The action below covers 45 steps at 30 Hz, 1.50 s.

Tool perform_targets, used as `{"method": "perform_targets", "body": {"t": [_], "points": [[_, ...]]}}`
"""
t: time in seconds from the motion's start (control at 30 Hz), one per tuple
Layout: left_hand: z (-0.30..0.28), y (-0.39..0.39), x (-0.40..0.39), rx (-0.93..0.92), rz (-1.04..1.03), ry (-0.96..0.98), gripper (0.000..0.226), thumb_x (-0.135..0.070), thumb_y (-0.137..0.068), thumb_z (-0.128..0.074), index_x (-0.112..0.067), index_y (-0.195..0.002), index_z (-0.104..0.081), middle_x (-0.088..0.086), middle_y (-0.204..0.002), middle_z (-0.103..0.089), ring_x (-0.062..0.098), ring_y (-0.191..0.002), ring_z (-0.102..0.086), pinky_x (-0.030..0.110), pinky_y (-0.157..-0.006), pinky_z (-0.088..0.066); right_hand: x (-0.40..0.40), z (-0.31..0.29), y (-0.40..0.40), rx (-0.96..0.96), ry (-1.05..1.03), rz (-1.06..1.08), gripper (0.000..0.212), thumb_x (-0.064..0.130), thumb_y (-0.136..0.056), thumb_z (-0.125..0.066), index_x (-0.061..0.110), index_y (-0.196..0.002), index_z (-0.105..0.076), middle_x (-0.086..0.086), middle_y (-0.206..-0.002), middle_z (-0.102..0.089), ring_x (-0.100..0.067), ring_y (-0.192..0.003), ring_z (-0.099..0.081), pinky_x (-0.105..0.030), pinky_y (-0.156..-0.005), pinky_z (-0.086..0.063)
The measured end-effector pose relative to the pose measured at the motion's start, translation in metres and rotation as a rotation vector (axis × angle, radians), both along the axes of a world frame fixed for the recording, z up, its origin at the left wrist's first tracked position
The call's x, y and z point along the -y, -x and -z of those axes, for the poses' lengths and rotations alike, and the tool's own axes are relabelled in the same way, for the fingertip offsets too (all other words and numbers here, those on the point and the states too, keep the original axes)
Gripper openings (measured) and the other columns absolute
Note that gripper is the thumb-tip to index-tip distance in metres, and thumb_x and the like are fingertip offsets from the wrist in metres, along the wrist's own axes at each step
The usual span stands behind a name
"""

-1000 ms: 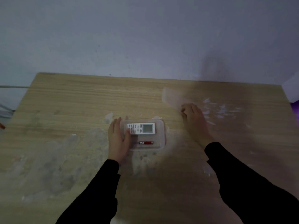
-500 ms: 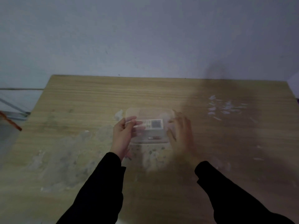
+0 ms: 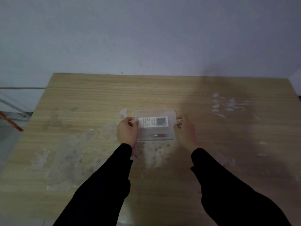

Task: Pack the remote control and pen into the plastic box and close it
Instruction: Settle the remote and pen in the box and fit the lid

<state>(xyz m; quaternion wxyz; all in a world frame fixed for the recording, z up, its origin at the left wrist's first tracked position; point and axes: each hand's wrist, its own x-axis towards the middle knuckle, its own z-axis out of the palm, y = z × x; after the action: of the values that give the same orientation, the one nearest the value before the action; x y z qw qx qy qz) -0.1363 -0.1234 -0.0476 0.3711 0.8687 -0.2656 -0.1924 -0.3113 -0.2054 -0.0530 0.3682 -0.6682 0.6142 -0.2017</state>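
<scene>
A clear plastic box sits mid-table with its translucent lid lying over it. Through the lid I see the white remote control lying crosswise, and nearer to me the red pen. My left hand grips the lid's left edge, thumb on top over the remote's left end. My right hand holds the lid's right edge, fingers curled around it. Whether the lid is fully seated I cannot tell.
The wooden table carries pale smears to the left and small white flecks to the far right. A grey wall runs behind the far edge. An orange strip and metal bars show beyond the left edge.
My right hand brought the lid over from the right and laid it on the box. My left hand shifted from the box's side to the lid's left edge.
</scene>
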Motion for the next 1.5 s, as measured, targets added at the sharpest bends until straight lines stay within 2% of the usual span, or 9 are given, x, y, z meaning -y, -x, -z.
{"method": "perform_targets", "body": {"t": [0.17, 0.4, 0.7, 0.8, 0.93, 1.1, 1.23, 1.4, 1.5], "points": [[0.002, -0.001, 0.004, 0.025, 0.009, -0.041, 0.033, -0.027, -0.084, -0.065, -0.005, -0.109, -0.065, 0.003, -0.078, -0.059, 0.018, -0.073, -0.055, 0.026, -0.068, -0.040, -0.001, 0.003, 0.002, -0.034, 0.064, -0.023, 0.022, -0.002, -0.083, -0.054, 0.005, -0.105, -0.055, -0.018, -0.101, -0.064, -0.034, -0.090, -0.061, -0.042, -0.080, -0.049], [0.012, 0.002, -0.002, 0.012, 0.011, -0.029, 0.034, -0.023, -0.082, -0.067, -0.007, -0.112, -0.064, 0.014, -0.097, -0.066, 0.029, -0.086, -0.062, 0.032, -0.073, -0.046, -0.005, 0.016, 0.011, -0.068, 0.052, -0.074, 0.018, 0.002, -0.084, -0.055, 0.006, -0.101, -0.056, -0.018, -0.095, -0.064, -0.034, -0.086, -0.059, -0.036, -0.073, -0.045], [0.021, 0.002, -0.003, -0.075, -0.033, 0.011, 0.034, -0.021, -0.082, -0.068, -0.005, -0.112, -0.065, 0.016, -0.092, -0.068, 0.029, -0.084, -0.063, 0.032, -0.076, -0.047, -0.006, 0.019, 0.012, -0.019, -0.007, -0.076, 0.022, 0.001, -0.084, -0.054, 0.009, -0.104, -0.054, -0.013, -0.093, -0.064, -0.033, -0.087, -0.061, -0.031, -0.070, -0.041], [0.022, 0.004, -0.004, -0.071, -0.020, 0.028, 0.038, -0.021, -0.083, -0.066, -0.009, -0.118, -0.059, 0.008, -0.090, -0.063, 0.031, -0.087, -0.064, 0.032, -0.074, -0.047, -0.007, 0.021, 0.010, -0.169, 0.189, -0.220, 0.050, -0.007, -0.080, -0.049, 0.008, -0.127, -0.047, -0.019, -0.130, -0.052, -0.035, -0.120, -0.049, -0.040, -0.096, -0.043], [0.022, 0.007, -0.004, 0.143, 0.189, -0.014, 0.054, -0.009, -0.087, -0.054, -0.011, -0.138, -0.038, 0.017, -0.137, -0.046, 0.034, -0.121, -0.048, 0.044, -0.097, -0.044, -0.005, 0.033, 0.001, -0.309, 0.316, -0.507, 0.070, -0.012, -0.080, -0.044, 0.004, -0.145, -0.025, -0.018, -0.156, -0.023, -0.029, -0.146, -0.014, -0.047, -0.116, -0.029], [0.021, 0.008, 0.012, 0.370, 0.582, -0.243, 0.064, -0.004, -0.088, -0.037, -0.014, -0.148, -0.016, 0.009, -0.159, -0.017, 0.025, -0.148, -0.007, 0.048, -0.119, -0.012, -0.006, 0.049, 0.013, -0.355, 0.349, -0.570, 0.057, 0.012, -0.087, -0.035, 0.003, -0.143, -0.030, -0.016, -0.154, -0.030, -0.028, -0.144, -0.025, -0.041, -0.114, -0.023], [0.036, 0.005, 0.002, 0.458, 0.692, -0.216, 0.066, -0.036, -0.088, -0.020, -0.010, -0.148, -0.013, 0.009, -0.159, -0.019, 0.023, -0.148, -0.008, 0.043, -0.120, -0.007, -0.003, 0.039, 0.010, -0.431, 0.395, -0.549, 0.060, 0.036, -0.088, -0.038, 0.007, -0.141, -0.034, -0.013, -0.151, -0.038, -0.027, -0.139, -0.031, -0.044, -0.112, -0.014], [0.044, 0.004, 0.002, 0.521, 0.720, -0.141, 0.073, -0.046, -0.087, -0.033, -0.003, -0.145, -0.021, 0.017, -0.154, -0.028, 0.029, -0.146, -0.017, 0.042, -0.121, -0.013, 0.002, 0.025, -0.013, -0.482, 0.394, -0.522, 0.072, 0.057, -0.090, -0.028, 0.004, -0.136, -0.037, -0.018, -0.139, -0.045, -0.035, -0.129, -0.037, -0.048, -0.113, -0.020], [0.042, 0.003, 0.002, 0.406, 0.691, -0.036, 0.072, -0.048, -0.086, -0.038, -0.008, -0.145, -0.024, 0.012, -0.154, -0.030, 0.024, -0.146, -0.014, 0.034, -0.121, -0.011, 0.001, 0.030, -0.019, -0.441, 0.354, -0.584, 0.076, 0.060, -0.090, -0.024, 0.003, -0.140, -0.032, -0.020, -0.146, -0.038, -0.036, -0.140, -0.026, -0.051, -0.119, -0.014]]}}
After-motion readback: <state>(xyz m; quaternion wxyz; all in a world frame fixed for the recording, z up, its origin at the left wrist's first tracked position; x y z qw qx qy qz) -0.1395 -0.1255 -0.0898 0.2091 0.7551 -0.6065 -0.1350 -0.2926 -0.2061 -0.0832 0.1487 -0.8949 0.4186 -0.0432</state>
